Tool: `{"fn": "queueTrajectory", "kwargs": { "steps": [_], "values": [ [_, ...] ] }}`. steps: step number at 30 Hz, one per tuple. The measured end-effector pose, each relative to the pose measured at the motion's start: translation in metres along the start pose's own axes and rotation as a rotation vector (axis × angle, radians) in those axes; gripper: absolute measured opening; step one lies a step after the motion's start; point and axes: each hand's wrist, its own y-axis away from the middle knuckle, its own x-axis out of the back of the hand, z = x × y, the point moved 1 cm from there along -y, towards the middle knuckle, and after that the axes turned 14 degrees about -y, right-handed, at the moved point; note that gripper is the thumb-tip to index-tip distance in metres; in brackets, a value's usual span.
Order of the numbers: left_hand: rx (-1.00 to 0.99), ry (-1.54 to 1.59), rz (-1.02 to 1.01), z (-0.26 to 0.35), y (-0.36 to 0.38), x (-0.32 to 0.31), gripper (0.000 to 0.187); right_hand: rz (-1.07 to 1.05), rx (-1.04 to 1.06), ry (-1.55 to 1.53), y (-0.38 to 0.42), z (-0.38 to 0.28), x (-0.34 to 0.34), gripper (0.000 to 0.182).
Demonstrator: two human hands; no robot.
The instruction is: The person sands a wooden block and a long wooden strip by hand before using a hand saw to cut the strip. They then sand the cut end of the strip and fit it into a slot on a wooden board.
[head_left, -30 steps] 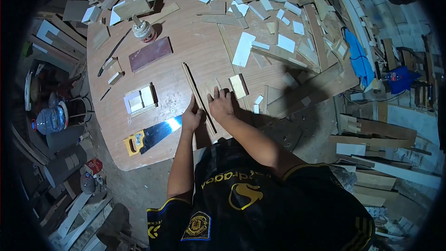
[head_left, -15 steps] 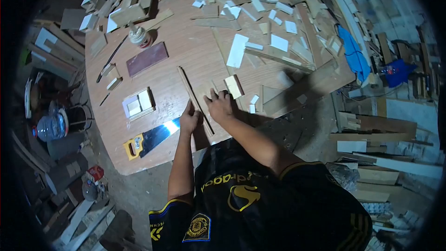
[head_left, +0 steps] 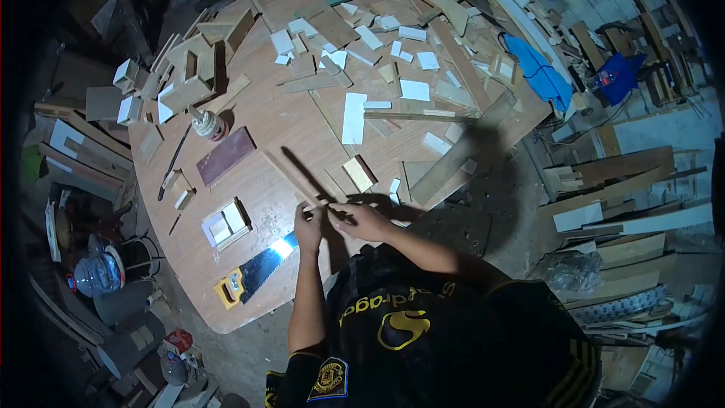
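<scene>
A thin wooden strip [head_left: 287, 174] points away from me, raised off the table, with its dark shadow falling to its right. My left hand [head_left: 307, 228] is closed around its near part. My right hand [head_left: 358, 222] pinches the strip close beside the left one; the strip's near end is hidden by the hands. Just left of my left hand lies a handsaw [head_left: 258, 272] with a yellow handle. A small pale wooden block [head_left: 360, 174] sits beyond my right hand. Left of the strip is a small framed wooden piece [head_left: 226, 224] with light panels.
On the table [head_left: 276, 125] are a dark reddish board [head_left: 226, 156], a glue jar [head_left: 209, 125] and wooden box parts [head_left: 192, 75]. Several white and brown offcuts [head_left: 414, 91] spread across the back and right. A long board [head_left: 462, 151] lies by the right edge.
The strip has come up off the tabletop. My right hand has gone from resting spread on the table to gripping the strip beside my left hand. The camera view has shifted.
</scene>
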Motion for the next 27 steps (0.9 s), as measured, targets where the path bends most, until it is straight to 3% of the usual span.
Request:
{"fn": "queueTrajectory", "kwargs": {
  "steps": [2, 4, 6, 7, 9, 12, 14, 16, 17, 20, 22, 27],
  "values": [
    [-0.190, 0.161, -0.201, 0.000, -0.004, -0.015, 0.040, 0.095, 0.308, -0.087, 0.010, 0.011, 0.006, 0.073],
    [-0.302, 0.070, -0.275, 0.054, 0.018, -0.005, 0.041, -0.017, 0.155, -0.412, 0.021, -0.004, 0.032, 0.073],
    [-0.393, -0.006, -0.266, 0.051, 0.009, -0.005, 0.045, 0.038, 0.060, -0.450, 0.022, 0.008, 0.056, 0.069],
    [-0.273, 0.050, -0.250, 0.047, 0.005, -0.005, 0.046, 0.183, 0.193, -0.298, 0.022, 0.010, 0.066, 0.059],
    [-0.088, 0.098, -0.244, 0.032, -0.006, -0.003, 0.050, 0.385, 0.086, -0.442, 0.029, 0.019, 0.086, 0.050],
    [-0.022, 0.137, -0.236, 0.013, -0.004, 0.001, 0.042, 0.522, -0.012, -0.449, 0.042, 0.038, 0.128, 0.047],
    [-0.017, 0.116, -0.237, -0.005, -0.001, 0.002, 0.038, 0.706, 0.030, -0.353, 0.052, 0.049, 0.145, 0.045],
    [-0.004, 0.058, -0.296, -0.007, 0.005, 0.005, 0.039, 0.757, -0.055, -0.314, 0.059, 0.054, 0.166, 0.047],
    [0.030, 0.046, -0.295, -0.007, 0.009, 0.004, 0.038, 0.797, -0.079, -0.450, 0.063, 0.057, 0.174, 0.048],
    [0.083, 0.038, -0.281, 0.001, 0.019, -0.010, 0.036, 0.859, -0.044, -0.543, 0.062, 0.073, 0.198, 0.043],
    [0.079, 0.048, -0.324, 0.008, 0.021, -0.023, 0.036, 0.891, 0.049, -0.415, 0.048, 0.127, 0.221, 0.044],
    [0.041, -0.017, -0.353, 0.034, 0.031, -0.049, 0.036, 0.903, -0.019, -0.124, 0.044, 0.110, 0.254, 0.052]
  ]
}}
